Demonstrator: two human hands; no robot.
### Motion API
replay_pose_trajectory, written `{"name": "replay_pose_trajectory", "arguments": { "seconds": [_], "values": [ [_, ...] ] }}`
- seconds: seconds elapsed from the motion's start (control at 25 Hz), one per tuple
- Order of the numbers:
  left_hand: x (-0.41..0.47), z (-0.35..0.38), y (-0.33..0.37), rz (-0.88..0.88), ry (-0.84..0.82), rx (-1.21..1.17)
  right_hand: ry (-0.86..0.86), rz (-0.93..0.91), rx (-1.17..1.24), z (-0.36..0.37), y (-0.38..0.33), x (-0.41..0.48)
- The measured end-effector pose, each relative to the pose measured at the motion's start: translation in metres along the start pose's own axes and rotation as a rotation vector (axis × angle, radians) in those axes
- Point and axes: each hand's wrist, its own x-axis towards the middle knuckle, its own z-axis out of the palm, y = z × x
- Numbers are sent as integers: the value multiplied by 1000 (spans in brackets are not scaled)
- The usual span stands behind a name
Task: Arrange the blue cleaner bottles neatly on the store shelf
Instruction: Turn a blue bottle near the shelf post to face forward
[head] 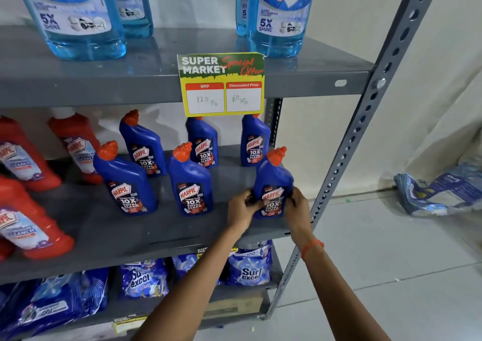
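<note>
Several blue cleaner bottles with orange caps stand on the grey middle shelf (167, 226). Both my hands grip the rightmost front bottle (273, 179), which stands upright near the shelf's right front corner. My left hand (243, 209) holds its left side and my right hand (296, 205) holds its right side, fingers over the label. Two other front bottles (125, 179) (191, 181) stand to its left. Three more (144, 145) (203, 142) (254, 141) stand behind in a back row.
Red cleaner bottles (28, 220) fill the shelf's left side. Light-blue glass cleaner bottles (75, 14) stand on the top shelf, with a yellow price tag (223, 85) hanging from its edge. Detergent packs (247, 265) lie on the bottom shelf. A grey upright post (365, 121) stands at the right.
</note>
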Motion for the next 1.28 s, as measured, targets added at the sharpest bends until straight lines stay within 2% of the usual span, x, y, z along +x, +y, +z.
{"name": "replay_pose_trajectory", "arguments": {
  "seconds": [0.4, 0.56, 0.68, 0.76, 0.84, 0.96, 1.04, 1.16, 1.28],
  "values": [
    [-31, 14, 15, -32, 30, -10, -24, 26, 22, -19, -1, -26],
    [-35, 10, 21, -54, -10, 3, 32, 19, 59, -16, -9, -36],
    [-43, 1, 31, -93, -38, -142, 208, -125, 104, -5, -36, -55],
    [-49, -18, 46, 22, 73, -10, 263, -296, 240, 7, -63, -69],
    [-55, -45, 64, 186, 202, 82, 271, -497, 203, 26, -85, -77],
    [-59, -82, 76, 490, 393, 179, 190, -661, 44, 62, -99, -77],
    [-55, -104, 62, 543, 483, 332, 76, -641, -17, 85, -97, -77],
    [-44, -134, 27, 362, 497, 430, -141, -515, -131, 115, -76, -67],
    [-32, -156, -1, 174, 321, 298, -336, -399, -233, 134, -51, -60]
  ]
}}
